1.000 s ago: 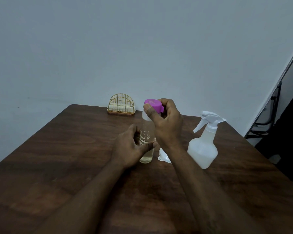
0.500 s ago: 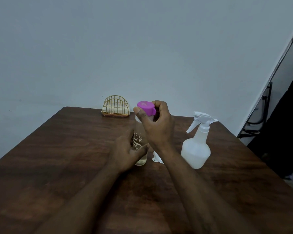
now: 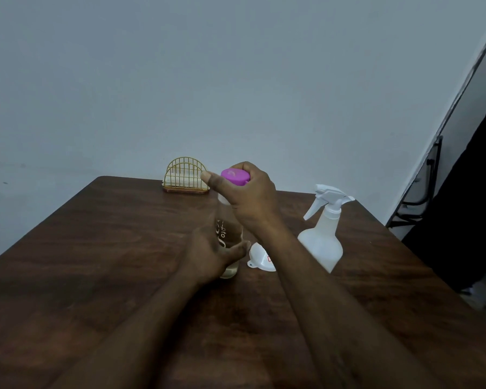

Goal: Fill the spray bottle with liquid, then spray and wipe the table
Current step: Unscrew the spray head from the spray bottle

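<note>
Centrally, a clear bottle (image 3: pixel 228 228) stands upright on a dark wooden table (image 3: pixel 96 276), with a little pale liquid at its base. White script lettering runs up its side (partly behind a thumb, and too broken to read). The left hand (image 3: pixel 208 251) wraps the bottle's lower half, fingers curled behind it and thumb across the front. The right hand (image 3: pixel 250 197) grips the magenta cap (image 3: pixel 235 176) on top of the bottle from above, fingers and thumb curled round it. Just right of the bottle a small white funnel (image 3: pixel 260 258) lies on the table, bearing a red mark too small to read. Further right, apart from both hands, the white spray bottle (image 3: pixel 321 242) stands upright with its trigger head on. A gold wire napkin holder (image 3: pixel 185 175) sits near the far edge.
</note>
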The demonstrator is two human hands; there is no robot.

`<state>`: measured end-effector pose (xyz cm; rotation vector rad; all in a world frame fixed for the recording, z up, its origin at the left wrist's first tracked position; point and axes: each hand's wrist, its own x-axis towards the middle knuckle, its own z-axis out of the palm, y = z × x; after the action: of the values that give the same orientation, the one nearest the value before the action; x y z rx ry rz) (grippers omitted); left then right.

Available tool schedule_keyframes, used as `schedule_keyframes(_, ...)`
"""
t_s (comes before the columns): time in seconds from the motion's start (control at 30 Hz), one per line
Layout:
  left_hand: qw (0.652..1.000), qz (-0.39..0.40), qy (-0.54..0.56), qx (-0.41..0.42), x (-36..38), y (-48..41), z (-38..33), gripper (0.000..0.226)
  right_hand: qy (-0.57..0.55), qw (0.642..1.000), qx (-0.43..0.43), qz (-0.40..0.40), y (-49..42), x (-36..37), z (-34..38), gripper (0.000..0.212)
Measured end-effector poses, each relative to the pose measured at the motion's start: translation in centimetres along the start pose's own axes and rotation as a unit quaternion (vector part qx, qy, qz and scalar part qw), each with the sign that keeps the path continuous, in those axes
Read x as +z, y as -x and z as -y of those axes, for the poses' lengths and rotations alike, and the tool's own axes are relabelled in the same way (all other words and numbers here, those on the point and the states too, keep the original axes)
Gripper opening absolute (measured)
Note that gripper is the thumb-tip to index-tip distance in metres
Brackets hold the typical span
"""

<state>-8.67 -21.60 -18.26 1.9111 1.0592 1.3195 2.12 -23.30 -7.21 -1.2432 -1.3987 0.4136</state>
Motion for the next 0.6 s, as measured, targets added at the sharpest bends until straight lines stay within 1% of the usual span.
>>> schedule_keyframes(0.07, 1.000, 0.020, 0.001, 0.002, -0.1, -0.2, 0.0, 0.037, -0.018, 1.000, -0.002, 0.011, 0.1, -0.2, -0.3, 0.040)
schedule_keyframes(0.17, 0.999, 0.040, 0.005, 0.012, -0.3, -0.3, 0.2, 0.037, -0.081, 0.995, 0.014, 0.061, 0.2, -0.9, -0.5, 0.035)
schedule_keyframes(0.23, 0.999, 0.050, 0.005, 0.016, -0.3, -0.4, 0.4, 0.036, -0.090, 0.993, 0.015, 0.078, 0.1, -1.3, -0.4, 0.036)
schedule_keyframes(0.33, 0.998, 0.051, 0.015, 0.025, -0.3, -0.2, 0.2, 0.028, -0.090, 0.992, 0.021, 0.092, 0.2, -1.8, -0.4, 0.039)
schedule_keyframes(0.4, 0.999, 0.046, 0.009, 0.025, -0.4, 0.0, 0.0, 0.032, -0.092, 0.991, 0.017, 0.095, 0.8, -2.1, -0.6, 0.044)
schedule_keyframes(0.43, 0.999, 0.044, 0.005, 0.020, -0.5, 0.1, 0.0, 0.039, -0.086, 0.993, 0.011, 0.085, 1.2, -2.3, -0.9, 0.049)
schedule_keyframes(0.5, 0.999, 0.042, 0.004, 0.004, -0.7, 0.1, 0.1, 0.056, -0.060, 0.997, -0.008, 0.037, 2.2, -3.0, -1.5, 0.063)
schedule_keyframes(0.53, 0.999, 0.042, 0.004, -0.001, -0.7, 0.1, 0.1, 0.062, -0.048, 0.999, -0.019, 0.012, 2.7, -3.5, -1.9, 0.066)
schedule_keyframes(0.6, 0.999, 0.030, -0.002, 0.012, -0.6, 0.3, -0.1, 0.071, -0.041, 0.998, -0.041, -0.027, 3.6, -4.5, -2.8, 0.059)
